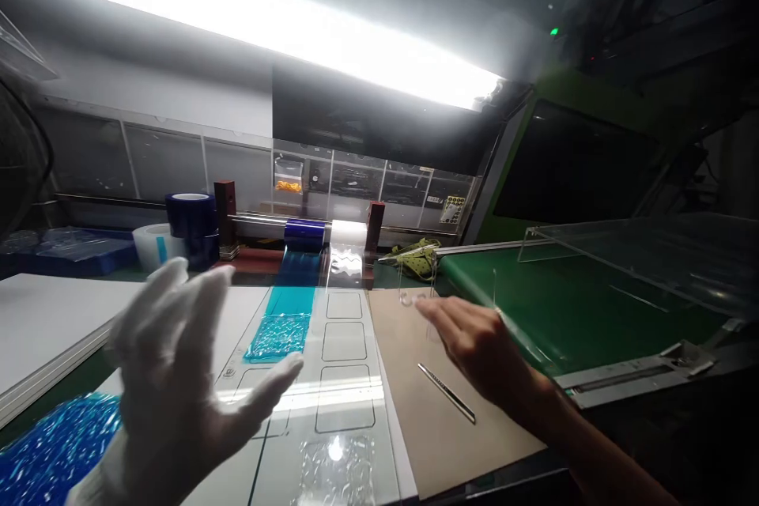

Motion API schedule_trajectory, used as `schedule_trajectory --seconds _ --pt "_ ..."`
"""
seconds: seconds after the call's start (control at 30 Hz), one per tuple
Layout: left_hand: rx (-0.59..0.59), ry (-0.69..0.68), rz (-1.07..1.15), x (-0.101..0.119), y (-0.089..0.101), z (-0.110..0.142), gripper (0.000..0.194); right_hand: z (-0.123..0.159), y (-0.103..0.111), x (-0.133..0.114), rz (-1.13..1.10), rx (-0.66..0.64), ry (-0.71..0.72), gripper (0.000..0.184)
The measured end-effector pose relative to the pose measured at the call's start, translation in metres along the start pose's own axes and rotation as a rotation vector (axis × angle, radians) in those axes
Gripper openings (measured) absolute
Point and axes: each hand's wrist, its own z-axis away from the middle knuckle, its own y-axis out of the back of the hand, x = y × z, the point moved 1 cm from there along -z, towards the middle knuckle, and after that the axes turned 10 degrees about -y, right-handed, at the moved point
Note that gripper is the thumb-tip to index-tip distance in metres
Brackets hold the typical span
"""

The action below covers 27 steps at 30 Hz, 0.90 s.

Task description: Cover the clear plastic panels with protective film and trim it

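My left hand (pixel 183 356), in a white glove, hovers open with fingers spread over the white work board (pixel 349 443), near a strip of blue film (pixel 281 324). My bare right hand (pixel 474 340) reaches over the brown cardboard sheet (pixel 427 411), its fingertips touching a small clear plastic piece (pixel 415 288) that stands upright and is hard to make out. A thin metal tool (pixel 446 392) lies on the cardboard just left of my right hand. The board carries several outlined rectangles.
Rolls of blue film (pixel 304 233) and clear film (pixel 348 233) sit on a bar at the back. Tape rolls (pixel 190 225) stand at the left. A green conveyor belt (pixel 569 308) with a clear cover (pixel 646 249) runs on the right. Crumpled blue film (pixel 53 443) lies lower left.
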Motion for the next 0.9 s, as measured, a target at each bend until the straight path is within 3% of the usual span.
schedule_trajectory --seconds 0.1,0.17,0.4,0.67,0.77,0.87,0.9 --pt "-0.102 -0.057 -0.022 0.003 -0.015 0.015 0.097 0.028 -0.017 -0.01 -0.087 -0.233 -0.024 0.026" --pt "-0.193 -0.046 -0.02 0.001 -0.026 0.028 0.1 0.039 -0.022 -0.013 -0.116 -0.294 -0.037 0.026" --pt "-0.425 -0.052 -0.006 0.008 -0.048 0.05 0.115 0.042 -0.023 -0.011 -0.163 -0.275 -0.024 0.029" --pt "-0.666 -0.172 0.043 0.045 -0.077 0.028 0.137 0.039 -0.031 -0.018 -0.184 -0.293 -0.002 0.032" --pt "-0.757 -0.192 0.128 0.057 -0.083 0.02 0.127 0.039 -0.032 -0.021 -0.22 -0.311 0.013 0.032" --pt "-0.771 -0.153 0.202 0.061 -0.084 0.024 0.11 0.04 -0.026 -0.015 -0.28 -0.326 -0.025 0.018" --pt "-0.775 -0.136 0.209 0.06 -0.083 0.027 0.108 0.041 -0.022 -0.011 -0.285 -0.331 -0.058 0.025"
